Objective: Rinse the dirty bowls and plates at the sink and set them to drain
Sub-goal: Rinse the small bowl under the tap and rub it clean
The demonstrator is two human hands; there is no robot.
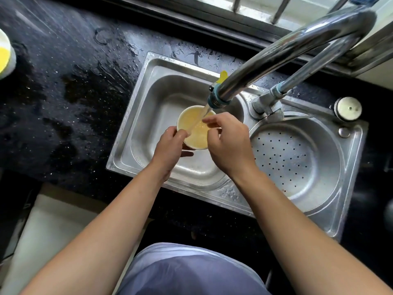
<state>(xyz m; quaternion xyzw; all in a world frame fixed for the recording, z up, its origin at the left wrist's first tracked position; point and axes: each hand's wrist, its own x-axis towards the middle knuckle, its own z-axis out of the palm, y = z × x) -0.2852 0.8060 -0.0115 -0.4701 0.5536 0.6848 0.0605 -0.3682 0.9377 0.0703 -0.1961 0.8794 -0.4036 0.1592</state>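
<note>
A white bowl with a yellowish inside is held over the left basin of the steel sink. Water runs from the tap spout straight into it. My left hand grips the bowl's near-left rim and underside. My right hand sits at the bowl's right rim, fingers reaching over the edge into the bowl beside the stream. The bowl's near and right sides are hidden by my hands.
A perforated steel drain basket fills the right basin. The tall curved faucet arcs overhead from its base. Wet black countertop lies to the left, with a white and yellow container at its far edge. A round cap sits at the sink's right corner.
</note>
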